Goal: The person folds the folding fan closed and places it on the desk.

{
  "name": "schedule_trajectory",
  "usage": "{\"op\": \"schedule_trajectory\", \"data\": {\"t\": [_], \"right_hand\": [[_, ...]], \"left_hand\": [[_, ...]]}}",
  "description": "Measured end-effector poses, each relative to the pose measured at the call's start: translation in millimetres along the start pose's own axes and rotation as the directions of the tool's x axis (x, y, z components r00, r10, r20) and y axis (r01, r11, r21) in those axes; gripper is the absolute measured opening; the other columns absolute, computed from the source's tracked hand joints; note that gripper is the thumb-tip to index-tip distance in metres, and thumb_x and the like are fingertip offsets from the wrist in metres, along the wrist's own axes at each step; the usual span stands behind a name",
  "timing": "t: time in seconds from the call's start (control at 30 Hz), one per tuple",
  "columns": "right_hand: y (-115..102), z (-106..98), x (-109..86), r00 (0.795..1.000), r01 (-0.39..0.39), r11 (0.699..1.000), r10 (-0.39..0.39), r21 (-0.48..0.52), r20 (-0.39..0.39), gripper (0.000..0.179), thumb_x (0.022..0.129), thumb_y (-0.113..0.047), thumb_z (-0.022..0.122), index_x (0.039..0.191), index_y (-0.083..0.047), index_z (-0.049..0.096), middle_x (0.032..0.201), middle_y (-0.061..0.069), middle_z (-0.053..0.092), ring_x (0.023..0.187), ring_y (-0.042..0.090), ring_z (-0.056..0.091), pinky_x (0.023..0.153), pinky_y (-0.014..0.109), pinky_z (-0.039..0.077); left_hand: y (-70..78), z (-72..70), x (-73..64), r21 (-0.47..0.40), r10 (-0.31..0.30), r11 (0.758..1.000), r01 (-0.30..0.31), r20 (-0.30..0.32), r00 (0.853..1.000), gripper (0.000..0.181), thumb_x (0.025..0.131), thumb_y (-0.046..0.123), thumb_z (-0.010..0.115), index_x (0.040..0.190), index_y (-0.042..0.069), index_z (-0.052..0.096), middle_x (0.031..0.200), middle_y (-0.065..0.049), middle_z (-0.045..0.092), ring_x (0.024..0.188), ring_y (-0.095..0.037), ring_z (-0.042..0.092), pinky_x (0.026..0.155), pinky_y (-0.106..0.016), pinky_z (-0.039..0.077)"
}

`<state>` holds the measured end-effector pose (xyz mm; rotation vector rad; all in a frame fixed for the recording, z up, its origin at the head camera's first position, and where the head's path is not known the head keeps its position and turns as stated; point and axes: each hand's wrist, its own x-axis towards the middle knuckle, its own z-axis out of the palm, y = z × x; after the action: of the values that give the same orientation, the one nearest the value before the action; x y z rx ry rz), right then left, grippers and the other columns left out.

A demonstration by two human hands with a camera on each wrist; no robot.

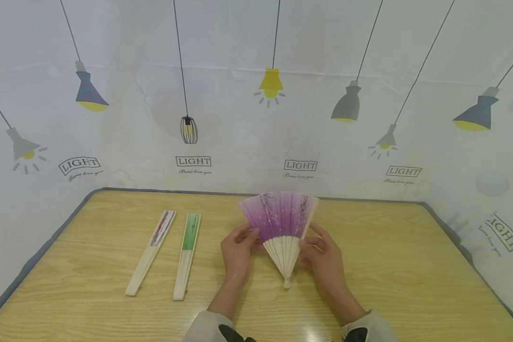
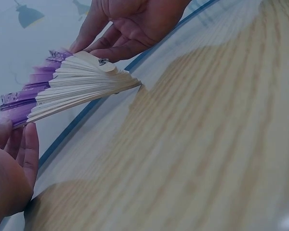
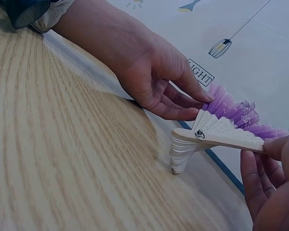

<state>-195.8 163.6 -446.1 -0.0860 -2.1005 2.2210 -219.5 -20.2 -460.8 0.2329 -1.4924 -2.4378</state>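
A purple folding fan (image 1: pixel 282 218) with pale slatted ribs is spread partway, its pivot end toward the person. My left hand (image 1: pixel 238 249) pinches its left edge between thumb and fingers, where the purple leaf meets the ribs. On the other side my right hand (image 1: pixel 325 251) pinches the right outer rib the same way. In the right wrist view the metal pivot pin of the fan (image 3: pixel 200 134) shows at the ribs' narrow end. The left wrist view shows the fan (image 2: pixel 77 79) from its edge, held above the wooden table (image 2: pixel 183 159), its leaf in folds.
Two folded fans lie on the table left of the hands: one with a green leaf (image 1: pixel 187 256), one with a white, red and dark patterned leaf (image 1: pixel 151 251). A white curtain (image 1: pixel 239 118) printed with lamps stands around the table's back and sides.
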Motion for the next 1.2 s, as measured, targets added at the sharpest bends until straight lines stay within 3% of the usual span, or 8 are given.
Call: {"op": "schedule_trajectory", "data": {"t": [0.6, 1.2], "right_hand": [[-0.4, 3.1, -1.9, 0.999, 0.004, 1.000, -0.005, 0.024, 0.044, 0.049, 0.090, -0.006, 0.066, 0.136, -0.017, 0.050, 0.096, 0.012, 0.061, 0.071, 0.019, 0.062, 0.071, 0.039, 0.060], [-5.0, 5.2, -3.5, 0.997, 0.002, 1.000, -0.003, 0.010, 0.074, 0.050, 0.089, -0.004, 0.066, 0.136, -0.011, 0.050, 0.098, 0.016, 0.060, 0.072, 0.016, 0.062, 0.071, 0.039, 0.060]], "left_hand": [[-0.1, 0.1, -0.8, 0.044, 0.012, 0.999, -0.013, 0.028, 1.000, 0.021, 0.084, -0.005, 0.069, 0.104, -0.010, 0.067, 0.081, -0.017, 0.066, 0.064, -0.020, 0.066, 0.058, -0.037, 0.061], [-1.8, -0.7, -0.5, 0.045, 0.014, 0.999, -0.017, 0.071, 0.997, 0.022, 0.083, -0.006, 0.068, 0.104, -0.012, 0.065, 0.084, -0.019, 0.067, 0.064, -0.021, 0.066, 0.059, -0.038, 0.061]]}}
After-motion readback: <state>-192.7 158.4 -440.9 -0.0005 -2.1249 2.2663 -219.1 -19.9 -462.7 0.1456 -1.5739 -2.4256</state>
